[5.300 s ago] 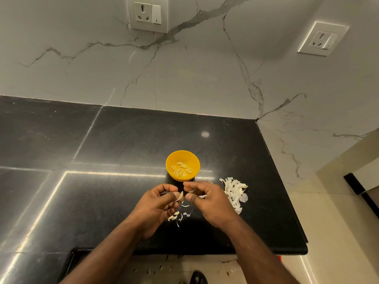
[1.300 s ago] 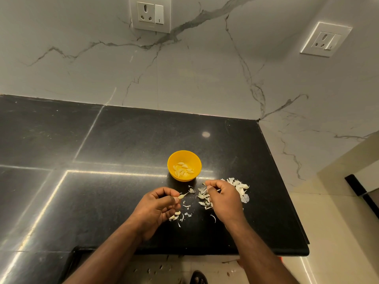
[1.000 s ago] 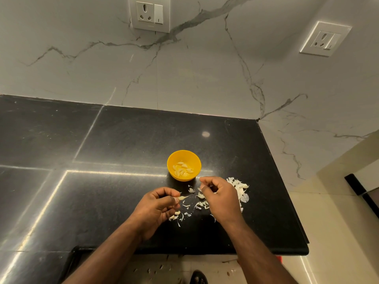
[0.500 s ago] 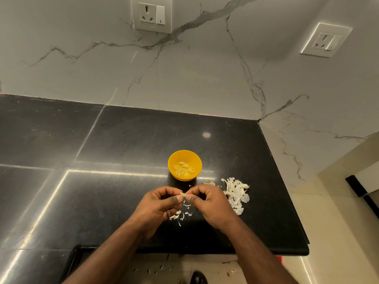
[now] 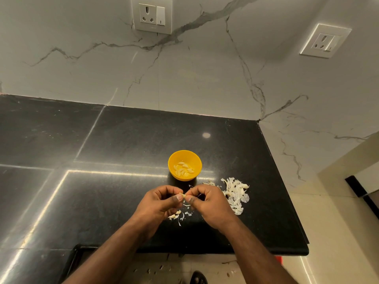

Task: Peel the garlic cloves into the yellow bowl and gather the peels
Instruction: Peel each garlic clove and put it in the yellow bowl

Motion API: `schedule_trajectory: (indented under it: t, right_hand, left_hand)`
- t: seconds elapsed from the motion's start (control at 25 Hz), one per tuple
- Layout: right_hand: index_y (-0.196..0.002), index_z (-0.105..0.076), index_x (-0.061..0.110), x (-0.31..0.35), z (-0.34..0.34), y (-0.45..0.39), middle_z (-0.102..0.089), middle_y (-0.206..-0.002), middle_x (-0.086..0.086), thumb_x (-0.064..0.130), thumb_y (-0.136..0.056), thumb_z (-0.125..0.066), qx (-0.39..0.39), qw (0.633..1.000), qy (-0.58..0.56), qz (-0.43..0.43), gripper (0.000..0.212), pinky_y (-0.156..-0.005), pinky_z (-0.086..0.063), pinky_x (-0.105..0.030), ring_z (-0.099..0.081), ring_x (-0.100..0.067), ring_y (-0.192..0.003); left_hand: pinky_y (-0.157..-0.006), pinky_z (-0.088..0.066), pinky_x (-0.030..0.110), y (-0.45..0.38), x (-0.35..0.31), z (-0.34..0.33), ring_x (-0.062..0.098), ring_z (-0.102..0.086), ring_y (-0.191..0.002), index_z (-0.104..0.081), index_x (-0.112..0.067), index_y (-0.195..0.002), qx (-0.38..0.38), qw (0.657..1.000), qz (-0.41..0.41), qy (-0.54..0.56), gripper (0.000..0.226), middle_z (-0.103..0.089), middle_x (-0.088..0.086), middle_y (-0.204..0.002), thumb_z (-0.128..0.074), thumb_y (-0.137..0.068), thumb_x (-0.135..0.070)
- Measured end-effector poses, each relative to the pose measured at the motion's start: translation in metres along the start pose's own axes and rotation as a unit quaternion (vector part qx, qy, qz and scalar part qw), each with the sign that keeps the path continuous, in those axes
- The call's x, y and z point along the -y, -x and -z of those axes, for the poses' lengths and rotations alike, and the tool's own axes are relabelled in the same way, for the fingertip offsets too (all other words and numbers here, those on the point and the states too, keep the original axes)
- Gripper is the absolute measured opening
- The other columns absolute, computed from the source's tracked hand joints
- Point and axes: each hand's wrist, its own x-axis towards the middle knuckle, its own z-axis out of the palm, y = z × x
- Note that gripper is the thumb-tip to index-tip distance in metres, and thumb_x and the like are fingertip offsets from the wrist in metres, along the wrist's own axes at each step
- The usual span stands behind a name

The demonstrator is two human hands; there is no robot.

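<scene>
With your left hand (image 5: 159, 203) and right hand (image 5: 208, 201) both pinching the clove (image 5: 182, 195) at frame centre, just below the bowl (image 5: 185, 165), a slip could drop it among the scraps (image 5: 178, 216) on the table (image 5: 123, 140).

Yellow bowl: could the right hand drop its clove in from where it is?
Probably yes. The right hand sits just in front of the yellow bowl, with only bare counter between; the peel pile lies off to its right.
</scene>
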Motion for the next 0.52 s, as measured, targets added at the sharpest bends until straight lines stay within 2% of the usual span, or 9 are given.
schedule_trajectory:
  t: [0.2, 0.36, 0.52]
  right_hand:
    - [-0.086, -0.075, 0.012, 0.0034, -0.0025, -0.0009, -0.068, -0.067, 0.001, 0.013, -0.091, -0.071, 0.01, 0.997, -0.064, -0.044, 0.006, -0.066, -0.055, -0.029, -0.063, -0.011, -0.061]
    - [-0.089, -0.074, 0.002, 0.0062, -0.0029, -0.0007, -0.066, -0.065, 0.0, 0.006, -0.091, -0.068, 0.027, 0.984, -0.149, -0.098, 0.006, -0.059, -0.049, -0.023, -0.061, -0.013, -0.06]
    - [-0.091, -0.072, 0.0, 0.0075, -0.0003, -0.0015, -0.066, -0.065, 0.0, 0.007, -0.091, -0.068, 0.034, 0.969, -0.201, -0.138, 0.007, -0.056, -0.046, -0.022, -0.063, -0.013, -0.06]
  left_hand:
    - [-0.07, -0.05, 0.033, -0.0007, 0.0007, 0.0008, 0.017, -0.064, -0.078, -0.075, -0.011, -0.095, -0.007, 0.998, -0.03, -0.053, 0.009, -0.073, 0.012, -0.09, -0.069, -0.09, -0.009]
    - [-0.072, -0.049, 0.033, -0.0015, 0.0017, 0.0016, 0.016, -0.063, -0.08, -0.075, -0.013, -0.094, 0.004, 0.997, -0.045, -0.065, 0.012, -0.073, 0.01, -0.09, -0.066, -0.092, -0.006]
    - [-0.076, -0.051, 0.035, -0.0015, 0.0032, 0.0022, 0.019, -0.065, -0.084, -0.075, -0.014, -0.094, 0.0, 0.997, -0.047, -0.06, 0.015, -0.073, 0.012, -0.094, -0.066, -0.092, -0.003]
